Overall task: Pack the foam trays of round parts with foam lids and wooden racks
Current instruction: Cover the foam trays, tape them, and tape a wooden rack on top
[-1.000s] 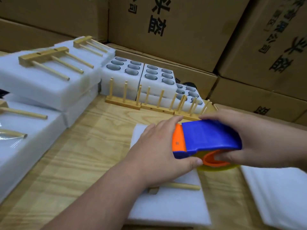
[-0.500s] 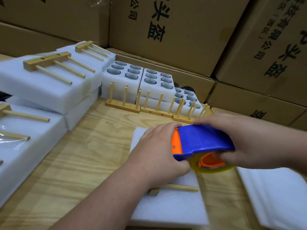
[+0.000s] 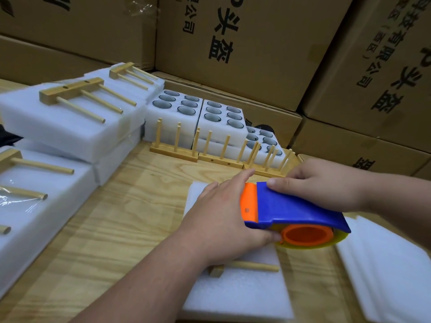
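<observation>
While the right hand (image 3: 326, 187) grips the tape dispenser (image 3: 293, 213) and the left hand (image 3: 224, 220) seems to pinch its tape end, the tape may wrinkle if the foam lid (image 3: 238, 297) slides.

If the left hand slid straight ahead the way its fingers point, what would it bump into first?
Probably the row of upright wooden peg racks beyond the flat white foam lid, ahead of the left hand; depth is hard to judge.
</observation>
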